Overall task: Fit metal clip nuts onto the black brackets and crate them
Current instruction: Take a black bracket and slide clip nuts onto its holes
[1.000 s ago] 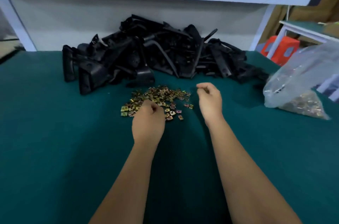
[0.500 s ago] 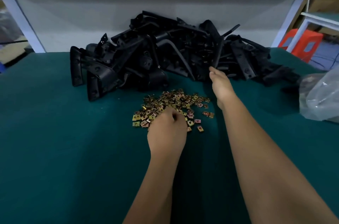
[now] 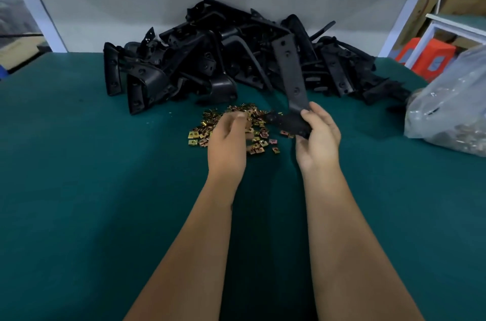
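A: Right hand [image 3: 318,139]?
B: Gripping one black bracket [image 3: 290,76], L-shaped. Long arm stands up, tilted slightly left, running away from the person toward the pile of brackets [image 3: 236,57]. Short arm lies roughly level, pointing left over the clip nuts [image 3: 234,128]. Thumb on the bend, fingers curled under.
A: Left hand [image 3: 228,136]?
B: Over the left-middle of the nut heap, fingers curled, thumb up against them. Looks like a pinch, but I cannot tell whether a nut is in it.
A: Where's everything?
B: Nuts are a loose gold scatter on the green bench [image 3: 79,189], just in front of the pile. Pile sits at the back against the white panel. Clear plastic bag [image 3: 452,107] at the right edge, more small metal parts inside.
A: Change from half a second ago?
B: Right hand was reaching into the pile then, holding nothing clear of it. Now it's back near the nuts with the bracket lifted out. Left hand stays on the nuts, knuckles less balled.
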### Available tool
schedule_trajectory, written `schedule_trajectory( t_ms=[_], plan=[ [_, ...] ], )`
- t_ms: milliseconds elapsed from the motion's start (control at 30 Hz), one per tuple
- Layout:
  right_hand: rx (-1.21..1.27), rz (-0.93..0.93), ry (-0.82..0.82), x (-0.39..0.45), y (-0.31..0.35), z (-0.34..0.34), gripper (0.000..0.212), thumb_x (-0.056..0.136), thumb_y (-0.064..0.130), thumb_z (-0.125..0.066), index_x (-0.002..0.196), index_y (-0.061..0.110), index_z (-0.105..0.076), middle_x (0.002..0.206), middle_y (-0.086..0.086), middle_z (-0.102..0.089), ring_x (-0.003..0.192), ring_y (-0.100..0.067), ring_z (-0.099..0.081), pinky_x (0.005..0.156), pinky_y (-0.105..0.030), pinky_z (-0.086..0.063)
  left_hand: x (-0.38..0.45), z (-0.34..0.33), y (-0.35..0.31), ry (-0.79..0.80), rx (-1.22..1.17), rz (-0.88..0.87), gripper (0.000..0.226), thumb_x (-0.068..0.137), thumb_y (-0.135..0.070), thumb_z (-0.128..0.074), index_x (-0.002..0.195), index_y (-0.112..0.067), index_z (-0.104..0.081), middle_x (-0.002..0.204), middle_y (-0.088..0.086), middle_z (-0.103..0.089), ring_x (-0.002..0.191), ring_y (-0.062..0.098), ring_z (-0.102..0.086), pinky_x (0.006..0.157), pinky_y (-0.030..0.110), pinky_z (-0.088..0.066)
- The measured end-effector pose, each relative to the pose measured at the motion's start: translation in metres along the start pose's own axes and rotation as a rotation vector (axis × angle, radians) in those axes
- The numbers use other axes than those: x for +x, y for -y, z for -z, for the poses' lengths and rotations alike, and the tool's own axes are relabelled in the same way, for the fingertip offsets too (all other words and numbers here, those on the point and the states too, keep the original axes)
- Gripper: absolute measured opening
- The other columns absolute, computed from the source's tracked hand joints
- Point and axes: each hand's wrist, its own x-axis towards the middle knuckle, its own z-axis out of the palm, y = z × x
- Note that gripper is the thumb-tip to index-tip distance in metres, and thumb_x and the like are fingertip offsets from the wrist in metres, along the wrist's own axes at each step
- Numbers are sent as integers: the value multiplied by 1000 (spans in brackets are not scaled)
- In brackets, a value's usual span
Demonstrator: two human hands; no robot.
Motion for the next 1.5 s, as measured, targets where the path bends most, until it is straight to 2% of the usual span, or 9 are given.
schedule_trajectory(
  t_ms=[267, 400, 500, 600, 767, 900, 1033, 1333, 1500],
  plan=[
    [-193, 32, 237, -37, -25, -34, 21, 90, 8, -53, 83, 11, -73, 82, -5, -73, 80, -20, -69, 74, -33, -55, 6, 14, -1, 132, -49, 29, 16, 92, -13, -69, 107, -9, -65, 86, -3, -71, 77, 4, -68, 65, 20, -54],
    [-270, 173, 46, -32, -19, -26, 20, 93, 12, -51, 87, 14, -70, 84, -7, -71, 78, -18, -66, 69, -25, -53, 11, 23, -5, 44, -406, 149, 14, 91, -11, -69, 103, -12, -63, 94, -1, -69, 84, 9, -68, 67, 20, -55],
    [-531, 334, -126, -26, -12, -11, 23, 91, 7, -49, 86, 18, -68, 82, 5, -66, 72, -7, -60, 63, -17, -45, 15, 29, -6, 3, -640, 217, 8, 93, -13, -66, 92, -6, -62, 95, 6, -67, 81, 15, -66, 67, 23, -56],
    [-810, 309, -166, -18, -8, 1, 26, 92, 10, -45, 96, 24, -67, 86, 10, -64, 62, -6, -52, 57, -24, -39, 19, 34, -9, -27, -775, 261, 14, 97, -14, -62, 103, -2, -61, 99, 11, -66, 81, 17, -68, 69, 25, -57],
    [-1193, 340, 46, -21, -12, -5, 29, 95, 10, -45, 107, 23, -69, 107, 6, -65, 91, -16, -61, 65, -26, -41, 24, 40, -9, -45, -801, 274, 18, 98, -11, -59, 114, -2, -57, 100, 11, -66, 91, 19, -66, 76, 29, -60],
    [-1380, 351, 166, -29, -14, -6, 29, 88, 9, -46, 93, 26, -69, 89, 7, -66, 76, -18, -60, 58, -27, -41, 25, 40, -9, -57, -802, 277, 25, 97, -10, -60, 120, -2, -55, 104, 11, -64, 97, 20, -65, 80, 29, -60],
    [-1518, 293, 331, -27, -13, -1, 25, 81, 8, -57, 99, 20, -70, 106, 2, -57, 106, -24, -54, 90, -39, -48, 25, 31, -8, -56, -709, 271, 33, 95, -7, -63, 126, -1, -54, 120, 14, -63, 101, 20, -64, 83, 29, -58],
    [-1420, 377, 372, -25, -12, 3, 22, 85, 3, -62, 87, 24, -68, 88, 10, -63, 87, -11, -58, 77, -27, -48, 17, 10, -4, 35, -725, 266, 49, 93, 12, -52, 140, 4, -42, 105, 14, -64, 85, 18, -69, 86, 31, -58],
    [-959, 294, 379, -29, -13, -6, 22, 86, -2, -68, 91, 19, -70, 84, 8, -67, 78, -2, -62, 75, -15, -49, 18, 14, -3, 32, -813, 268, 46, 91, 13, -56, 135, 7, -47, 99, 17, -69, 79, 19, -74, 77, 32, -61]
  ],
)
